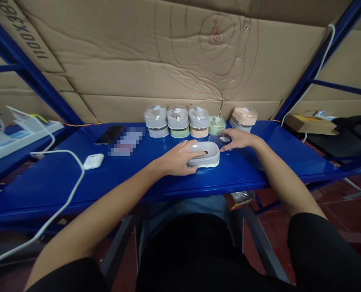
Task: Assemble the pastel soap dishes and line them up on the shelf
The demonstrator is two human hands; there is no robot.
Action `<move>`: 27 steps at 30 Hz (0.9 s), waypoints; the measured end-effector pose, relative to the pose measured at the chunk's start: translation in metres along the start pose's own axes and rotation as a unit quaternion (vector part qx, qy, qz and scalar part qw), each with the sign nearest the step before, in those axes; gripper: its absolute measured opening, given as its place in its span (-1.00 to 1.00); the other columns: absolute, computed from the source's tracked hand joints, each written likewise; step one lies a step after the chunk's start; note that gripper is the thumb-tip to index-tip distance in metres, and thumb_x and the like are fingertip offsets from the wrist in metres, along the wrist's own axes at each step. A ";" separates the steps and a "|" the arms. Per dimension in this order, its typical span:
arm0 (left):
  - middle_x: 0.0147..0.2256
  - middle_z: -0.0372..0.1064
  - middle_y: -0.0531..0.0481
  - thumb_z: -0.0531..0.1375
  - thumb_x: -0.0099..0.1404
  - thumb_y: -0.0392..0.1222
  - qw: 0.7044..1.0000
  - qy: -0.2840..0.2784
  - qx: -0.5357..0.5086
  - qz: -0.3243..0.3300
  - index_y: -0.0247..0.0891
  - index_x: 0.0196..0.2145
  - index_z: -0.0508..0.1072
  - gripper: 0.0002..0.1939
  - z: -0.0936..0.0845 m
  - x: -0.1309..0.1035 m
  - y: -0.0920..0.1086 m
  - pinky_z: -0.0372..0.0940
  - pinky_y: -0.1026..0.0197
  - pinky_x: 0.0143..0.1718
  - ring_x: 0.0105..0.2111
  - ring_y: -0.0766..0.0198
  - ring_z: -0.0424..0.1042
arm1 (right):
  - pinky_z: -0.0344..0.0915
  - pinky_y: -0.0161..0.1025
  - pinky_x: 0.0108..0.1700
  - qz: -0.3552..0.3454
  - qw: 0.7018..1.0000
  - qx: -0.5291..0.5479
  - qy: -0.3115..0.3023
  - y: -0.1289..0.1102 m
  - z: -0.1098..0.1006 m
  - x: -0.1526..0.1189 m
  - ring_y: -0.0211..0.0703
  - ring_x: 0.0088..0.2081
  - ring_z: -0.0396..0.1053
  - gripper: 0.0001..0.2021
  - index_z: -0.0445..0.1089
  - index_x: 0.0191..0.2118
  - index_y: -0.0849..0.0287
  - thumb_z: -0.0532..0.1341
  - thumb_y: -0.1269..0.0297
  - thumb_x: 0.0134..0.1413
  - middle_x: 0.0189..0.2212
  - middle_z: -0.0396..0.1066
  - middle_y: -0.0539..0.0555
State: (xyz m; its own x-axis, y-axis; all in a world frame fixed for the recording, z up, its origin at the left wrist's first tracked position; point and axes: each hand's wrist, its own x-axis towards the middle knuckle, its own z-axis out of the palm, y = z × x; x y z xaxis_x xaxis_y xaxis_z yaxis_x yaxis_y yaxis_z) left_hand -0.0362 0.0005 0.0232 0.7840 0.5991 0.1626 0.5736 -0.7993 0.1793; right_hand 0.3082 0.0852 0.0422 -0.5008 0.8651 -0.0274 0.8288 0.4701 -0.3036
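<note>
Under left hand [176, 159], grey tray [205, 154]

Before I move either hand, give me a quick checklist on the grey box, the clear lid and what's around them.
1. Left hand on the grey box: ok, fingers rest over its rim.
2. Box flat on the blue shelf: ok.
3. Right hand on the clear lid: ok, fingertips touch it.
4. Lid fully gripped: cannot tell.
5. Box inside empty: cannot tell, fingers cover part.
6. Row of boxes behind stands apart from both hands: ok.
</note>
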 end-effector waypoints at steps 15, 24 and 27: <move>0.39 0.31 -0.23 0.28 0.37 -0.06 0.997 -0.032 0.066 -0.002 0.06 0.48 0.46 -0.27 -0.009 -0.001 0.011 0.28 -0.33 0.36 0.23 -0.30 0.41 | 0.47 0.26 0.33 0.002 1.000 0.000 0.003 0.001 0.001 0.000 0.44 0.23 0.56 0.04 0.47 0.42 0.11 0.53 -0.38 -0.11 0.30 0.57 0.32; 0.51 0.22 -0.37 0.33 0.46 0.16 0.999 0.024 -0.021 -0.008 -0.20 0.43 0.37 -0.27 0.011 0.002 0.001 0.15 -0.32 0.51 0.48 -0.35 0.26 | 0.53 0.28 0.20 0.010 1.000 0.002 0.029 -0.008 -0.002 -0.004 0.42 0.10 0.60 -0.03 0.51 0.36 0.16 0.50 -0.37 -0.06 0.13 0.65 0.31; 0.54 0.17 -0.43 0.47 0.29 0.24 0.992 0.048 -0.105 -0.056 -0.24 0.58 0.11 0.11 0.015 0.005 -0.009 0.16 -0.28 0.54 0.54 -0.34 0.20 | 0.52 0.28 0.19 -0.003 0.997 0.018 0.069 -0.019 -0.008 -0.011 0.42 0.09 0.60 -0.04 0.52 0.36 0.16 0.49 -0.37 -0.05 0.12 0.65 0.31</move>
State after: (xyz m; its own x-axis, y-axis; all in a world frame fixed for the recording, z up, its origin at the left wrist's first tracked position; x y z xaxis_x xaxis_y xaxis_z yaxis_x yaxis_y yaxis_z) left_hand -0.0335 0.0102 0.0079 0.6860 0.6933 0.2209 0.5860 -0.7063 0.3972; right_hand 0.3003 0.0681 0.0557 -0.4649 0.8791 0.1054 0.8146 0.4713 -0.3380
